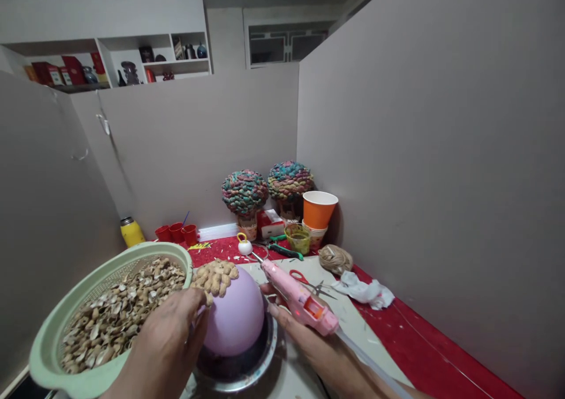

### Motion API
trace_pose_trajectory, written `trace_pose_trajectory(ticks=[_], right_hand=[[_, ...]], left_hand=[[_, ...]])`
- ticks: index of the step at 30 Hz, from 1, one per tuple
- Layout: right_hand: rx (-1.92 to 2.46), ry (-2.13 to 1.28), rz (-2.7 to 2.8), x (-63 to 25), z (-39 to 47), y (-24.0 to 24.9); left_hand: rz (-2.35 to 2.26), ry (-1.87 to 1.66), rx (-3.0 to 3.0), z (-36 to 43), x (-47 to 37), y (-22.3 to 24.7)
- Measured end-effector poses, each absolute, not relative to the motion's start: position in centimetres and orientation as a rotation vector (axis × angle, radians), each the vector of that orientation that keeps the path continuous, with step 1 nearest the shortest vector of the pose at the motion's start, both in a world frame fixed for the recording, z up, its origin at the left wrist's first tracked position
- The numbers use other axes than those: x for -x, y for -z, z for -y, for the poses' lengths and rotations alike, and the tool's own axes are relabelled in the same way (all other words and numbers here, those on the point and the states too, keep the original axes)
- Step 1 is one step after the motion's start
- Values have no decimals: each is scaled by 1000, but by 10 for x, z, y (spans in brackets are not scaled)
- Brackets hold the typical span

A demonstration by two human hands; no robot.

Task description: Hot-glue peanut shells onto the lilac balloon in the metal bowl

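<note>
A lilac balloon (232,319) sits in a steel bowl (260,363) in front of me, with a patch of peanut shells (216,276) stuck on its top left. My left hand (170,343) rests on the balloon's left side, fingers pressing at the edge of the shell patch. My right hand (309,343) holds a pink glue gun (300,299) whose nozzle points up and left, beside the balloon's right side. A green colander (48,343) full of loose peanut shells (119,311) sits at my left.
Grey partition walls enclose the red table (424,352). At the back stand two yarn-ball trees (265,188), an orange paper cup (318,209), red cups (176,232), a yellow bottle (131,231). Red scissors (309,282), twine (335,259), white cloth (366,290) lie at right.
</note>
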State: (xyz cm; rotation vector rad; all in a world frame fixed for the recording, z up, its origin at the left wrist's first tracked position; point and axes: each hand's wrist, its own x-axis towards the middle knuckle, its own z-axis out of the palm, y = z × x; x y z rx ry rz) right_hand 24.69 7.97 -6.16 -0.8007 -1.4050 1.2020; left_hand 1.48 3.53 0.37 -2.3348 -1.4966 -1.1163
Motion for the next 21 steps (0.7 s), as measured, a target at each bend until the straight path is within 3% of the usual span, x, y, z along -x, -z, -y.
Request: trace_pose_trajectory(ticks=[7, 21], right_hand=[[849, -1086, 1466, -246, -84, 72], [838, -1133, 1465, -247, -84, 81]], left_hand=[[1248, 919, 2315, -44, -14, 0], [1169, 1005, 2279, -44, -14, -1]])
